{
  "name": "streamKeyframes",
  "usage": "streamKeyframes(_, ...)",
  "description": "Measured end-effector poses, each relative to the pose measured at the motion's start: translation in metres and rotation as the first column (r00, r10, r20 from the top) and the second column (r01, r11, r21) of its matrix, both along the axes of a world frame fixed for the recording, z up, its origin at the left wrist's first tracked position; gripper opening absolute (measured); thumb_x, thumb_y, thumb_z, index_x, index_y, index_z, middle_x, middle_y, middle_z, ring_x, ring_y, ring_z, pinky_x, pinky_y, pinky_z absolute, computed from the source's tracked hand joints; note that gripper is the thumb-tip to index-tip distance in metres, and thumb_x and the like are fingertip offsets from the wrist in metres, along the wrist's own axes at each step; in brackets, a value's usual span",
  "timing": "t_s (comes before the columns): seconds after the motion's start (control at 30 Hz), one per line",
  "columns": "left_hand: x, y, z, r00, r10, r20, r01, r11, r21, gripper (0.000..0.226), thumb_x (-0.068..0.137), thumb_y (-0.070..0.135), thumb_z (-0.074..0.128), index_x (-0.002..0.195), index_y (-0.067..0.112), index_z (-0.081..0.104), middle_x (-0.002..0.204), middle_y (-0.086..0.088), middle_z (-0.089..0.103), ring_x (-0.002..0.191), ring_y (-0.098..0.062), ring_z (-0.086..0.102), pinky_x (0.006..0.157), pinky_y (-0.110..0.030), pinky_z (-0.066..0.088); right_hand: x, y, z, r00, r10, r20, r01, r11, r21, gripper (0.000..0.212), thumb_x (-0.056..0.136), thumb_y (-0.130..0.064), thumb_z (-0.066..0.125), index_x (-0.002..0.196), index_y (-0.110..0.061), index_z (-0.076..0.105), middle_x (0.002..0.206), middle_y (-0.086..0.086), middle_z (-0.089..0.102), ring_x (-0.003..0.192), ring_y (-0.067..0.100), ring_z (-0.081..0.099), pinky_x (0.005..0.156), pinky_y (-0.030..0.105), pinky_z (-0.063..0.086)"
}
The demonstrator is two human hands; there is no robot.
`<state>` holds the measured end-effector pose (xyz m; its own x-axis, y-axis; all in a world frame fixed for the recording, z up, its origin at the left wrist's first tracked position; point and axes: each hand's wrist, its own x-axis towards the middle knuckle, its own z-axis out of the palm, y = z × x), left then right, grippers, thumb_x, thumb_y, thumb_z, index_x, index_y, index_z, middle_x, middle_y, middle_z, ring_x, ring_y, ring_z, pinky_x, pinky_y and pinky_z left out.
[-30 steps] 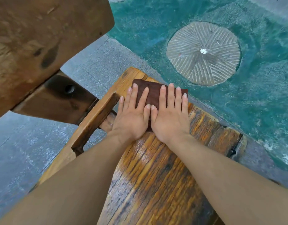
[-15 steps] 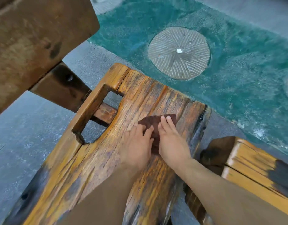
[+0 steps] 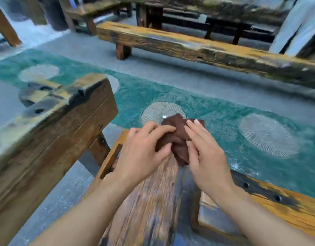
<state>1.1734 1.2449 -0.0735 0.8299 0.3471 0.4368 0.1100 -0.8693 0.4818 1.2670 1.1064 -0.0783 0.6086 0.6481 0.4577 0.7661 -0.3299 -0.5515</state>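
A dark brown cloth (image 3: 178, 134) is bunched up between both my hands, lifted above the far end of a wet orange-brown wooden bench (image 3: 153, 197). My left hand (image 3: 142, 153) grips the cloth from the left, fingers curled over the top and thumb underneath. From the right, my right hand (image 3: 204, 155) holds the cloth with its fingers and thumb. Part of the cloth hangs down between my palms.
A thick wooden beam (image 3: 52, 132) stands close on the left. Another bench piece (image 3: 270, 206) lies at lower right. Beyond is a teal floor strip (image 3: 215, 110) with round grooved stone discs (image 3: 268, 135), a long weathered bench (image 3: 197, 48) and more wooden furniture at the back.
Both hands were pressing the flat cloth on the bench and slid it toward me. Now they have gathered it and lifted it off the wood. The view has tilted up.
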Motion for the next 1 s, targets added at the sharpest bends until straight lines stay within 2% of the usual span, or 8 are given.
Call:
streamKeyframes(0.13, -0.019, -0.036, 0.115, 0.992, -0.011, 0.125, 0.019, 0.998, -0.066, 0.036, 0.079, 0.033, 0.059, 0.114, 0.029, 0.064, 0.101, 0.010, 0.059, 0.096, -0.012, 0.057, 0.080, -0.041, 0.046, -0.025, -0.034, 0.119, 0.997, -0.034, 0.063, 0.028, 0.996, 0.083, 0.035, 0.087, 0.000, 0.053, 0.120, -0.001, 0.062, 0.132, 0.007, 0.056, 0.130, 0.017, 0.042, 0.111, 0.019, 0.024)
streamKeyframes(0.2, -0.028, -0.056, 0.169, 0.984, -0.021, 0.177, 0.039, 0.995, -0.095, 0.036, 0.077, 0.030, 0.061, 0.112, 0.030, 0.064, 0.101, 0.011, 0.059, 0.096, -0.012, 0.058, 0.082, -0.044, 0.047, -0.037, -0.054, 0.176, 0.995, -0.062, 0.082, 0.052, 0.992, 0.116, 0.034, 0.088, 0.001, 0.055, 0.121, -0.004, 0.063, 0.131, 0.002, 0.055, 0.130, 0.012, 0.042, 0.110, 0.015, 0.023)
streamKeyframes(0.33, -0.035, -0.085, 0.261, 0.958, -0.062, 0.281, 0.093, 0.991, -0.099, 0.034, 0.075, 0.033, 0.061, 0.109, 0.039, 0.062, 0.099, 0.016, 0.059, 0.091, -0.006, 0.057, 0.079, -0.040, 0.049, -0.049, -0.089, 0.271, 0.987, -0.086, 0.137, 0.062, 0.983, 0.172, 0.035, 0.088, 0.001, 0.058, 0.122, -0.009, 0.063, 0.130, -0.010, 0.049, 0.130, 0.007, 0.040, 0.110, 0.014, 0.024)
streamKeyframes(0.47, -0.029, -0.118, 0.337, 0.925, -0.150, 0.348, 0.172, 0.984, -0.034, 0.033, 0.074, 0.037, 0.060, 0.107, 0.040, 0.061, 0.097, 0.018, 0.059, 0.089, -0.005, 0.058, 0.077, -0.038, 0.049, -0.048, -0.131, 0.346, 0.961, -0.137, 0.240, 0.081, 0.970, 0.228, 0.034, 0.087, -0.002, 0.058, 0.120, -0.008, 0.064, 0.128, -0.008, 0.054, 0.129, 0.008, 0.043, 0.109, 0.013, 0.025)
streamKeyframes(0.57, -0.014, -0.144, 0.377, 0.909, -0.179, 0.376, 0.187, 0.982, 0.014, 0.034, 0.071, 0.039, 0.056, 0.105, 0.038, 0.060, 0.100, 0.020, 0.061, 0.092, -0.001, 0.057, 0.078, -0.041, 0.050, -0.039, -0.160, 0.381, 0.939, -0.175, 0.297, 0.094, 0.959, 0.266, 0.034, 0.086, -0.008, 0.055, 0.118, -0.008, 0.065, 0.129, -0.002, 0.058, 0.129, 0.010, 0.045, 0.109, 0.016, 0.027)
streamKeyframes(0.73, 0.030, -0.200, 0.425, 0.891, -0.272, 0.363, 0.260, 0.962, 0.082, 0.033, 0.070, 0.033, 0.063, 0.103, 0.038, 0.058, 0.098, 0.017, 0.059, 0.089, -0.003, 0.056, 0.077, -0.038, 0.049, -0.008, -0.221, 0.421, 0.904, -0.267, 0.333, 0.166, 0.939, 0.302, 0.035, 0.086, -0.001, 0.059, 0.120, -0.004, 0.063, 0.131, 0.003, 0.058, 0.130, 0.015, 0.045, 0.110, 0.020, 0.027)
streamKeyframes(0.9, 0.079, -0.257, 0.458, 0.835, -0.401, 0.378, 0.400, 0.913, 0.083, 0.034, 0.070, 0.042, 0.055, 0.103, 0.041, 0.053, 0.099, 0.017, 0.056, 0.094, -0.003, 0.056, 0.076, -0.037, 0.052, 0.026, -0.281, 0.445, 0.846, -0.389, 0.363, 0.257, 0.896, 0.361, 0.035, 0.085, -0.006, 0.057, 0.120, -0.005, 0.064, 0.130, 0.001, 0.058, 0.130, 0.013, 0.045, 0.110, 0.020, 0.028)
streamKeyframes(1.0, 0.106, -0.285, 0.467, 0.799, -0.467, 0.379, 0.481, 0.874, 0.065, 0.033, 0.071, 0.035, 0.060, 0.103, 0.042, 0.054, 0.099, 0.018, 0.055, 0.090, -0.005, 0.059, 0.074, -0.037, 0.053, 0.043, -0.311, 0.454, 0.815, -0.450, 0.366, 0.312, 0.872, 0.376, 0.035, 0.085, -0.007, 0.057, 0.119, -0.006, 0.065, 0.130, 0.000, 0.058, 0.130, 0.011, 0.044, 0.110, 0.018, 0.027)
